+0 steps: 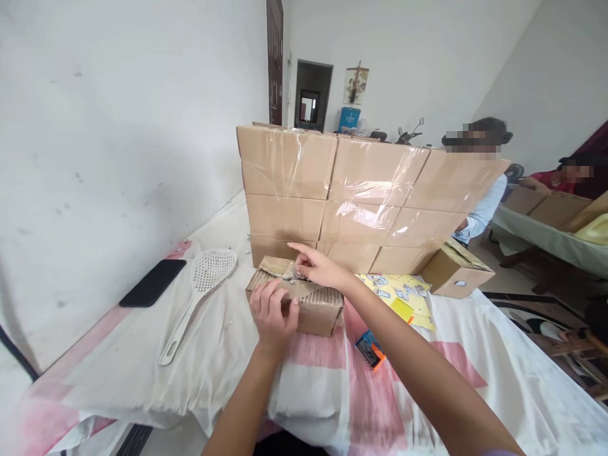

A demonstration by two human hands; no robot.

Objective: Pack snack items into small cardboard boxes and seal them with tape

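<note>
Here, left hand [272, 313] clasping the near edge of a small cardboard box [304, 303], right hand [319, 266] pinching a grey scrap [295, 273] on its top, yellow printed sheets [403, 294] beside, print unreadable.

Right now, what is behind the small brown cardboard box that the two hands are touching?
Behind the small brown cardboard box stands a wall of stacked, taped brown cartons on the white cloth. The cartons cover whatever lies directly behind them; only two seated people show past their right edge.
</note>
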